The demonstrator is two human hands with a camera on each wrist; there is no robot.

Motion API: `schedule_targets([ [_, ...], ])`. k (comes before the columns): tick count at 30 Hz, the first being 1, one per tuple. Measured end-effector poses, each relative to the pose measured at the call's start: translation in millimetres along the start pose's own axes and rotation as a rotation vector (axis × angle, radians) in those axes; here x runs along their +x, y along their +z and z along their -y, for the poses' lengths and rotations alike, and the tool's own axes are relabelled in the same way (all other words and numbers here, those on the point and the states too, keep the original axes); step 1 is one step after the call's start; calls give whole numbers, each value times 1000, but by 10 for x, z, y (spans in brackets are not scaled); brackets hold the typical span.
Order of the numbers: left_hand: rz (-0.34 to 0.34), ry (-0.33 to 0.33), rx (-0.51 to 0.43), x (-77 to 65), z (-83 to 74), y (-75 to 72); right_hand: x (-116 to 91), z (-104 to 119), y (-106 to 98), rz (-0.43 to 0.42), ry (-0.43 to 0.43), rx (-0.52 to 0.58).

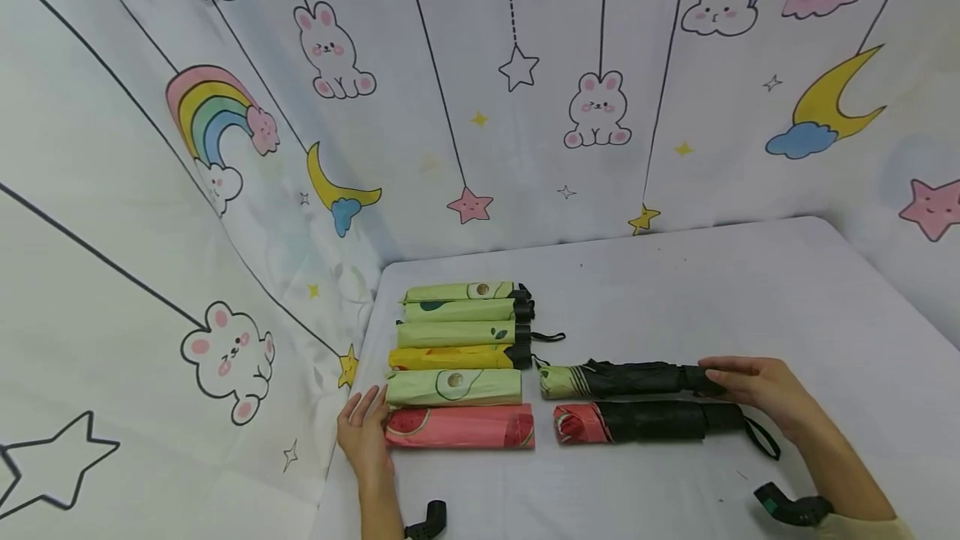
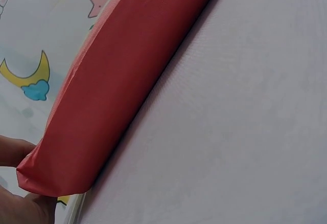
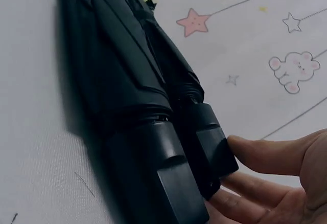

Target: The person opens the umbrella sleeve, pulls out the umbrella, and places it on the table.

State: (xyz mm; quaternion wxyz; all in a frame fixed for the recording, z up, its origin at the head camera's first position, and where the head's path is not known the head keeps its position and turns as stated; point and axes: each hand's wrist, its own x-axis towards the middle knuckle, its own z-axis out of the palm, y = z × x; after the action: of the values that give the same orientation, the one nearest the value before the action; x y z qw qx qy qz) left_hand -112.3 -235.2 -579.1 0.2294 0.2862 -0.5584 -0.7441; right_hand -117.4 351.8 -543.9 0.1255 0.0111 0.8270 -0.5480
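Green-ended umbrella (image 1: 633, 379) lies beyond and right of red pouch (image 1: 461, 427); long axis left-to-right, green end (image 1: 557, 382) pointing left, black handle (image 1: 692, 380) right. Right hand (image 1: 768, 390) pinches handle end. Left hand (image 1: 365, 437), fingers loosely extended, touches red pouch's left end. Red-ended umbrella (image 1: 652, 422) roughly parallel, right of red pouch.

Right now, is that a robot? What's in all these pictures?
No robot: these are a person's bare hands. The wide picture comes from a camera on the head; the two close ones come from wrist cameras. On the white table lie what look like four covered umbrellas, a green avocado cover, a red watermelon cover and two dark folded umbrellas. The left hand touches the red cover's end. The right hand touches the green-tipped dark umbrella's handle.
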Motion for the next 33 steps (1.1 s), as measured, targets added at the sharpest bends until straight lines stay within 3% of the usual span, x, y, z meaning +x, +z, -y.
schedule_targets([
  [10, -4, 3, 6, -3, -8, 2, -12, -29, 1, 25, -7, -141],
  [15, -1, 2, 16, 2, -6, 4, -32, 7, 27, -5, -23, -213],
  [22, 3, -13, 21, -2, -33, 5, 19, 51, 60, -57, -118, -388],
  [27, 16, -10, 33, -9, -37, -3, 63, 152, 107, -99, -151, -452],
  [33, 32, -13, 50, -16, -43, -2, 124, 361, 191, -132, -194, -452],
])
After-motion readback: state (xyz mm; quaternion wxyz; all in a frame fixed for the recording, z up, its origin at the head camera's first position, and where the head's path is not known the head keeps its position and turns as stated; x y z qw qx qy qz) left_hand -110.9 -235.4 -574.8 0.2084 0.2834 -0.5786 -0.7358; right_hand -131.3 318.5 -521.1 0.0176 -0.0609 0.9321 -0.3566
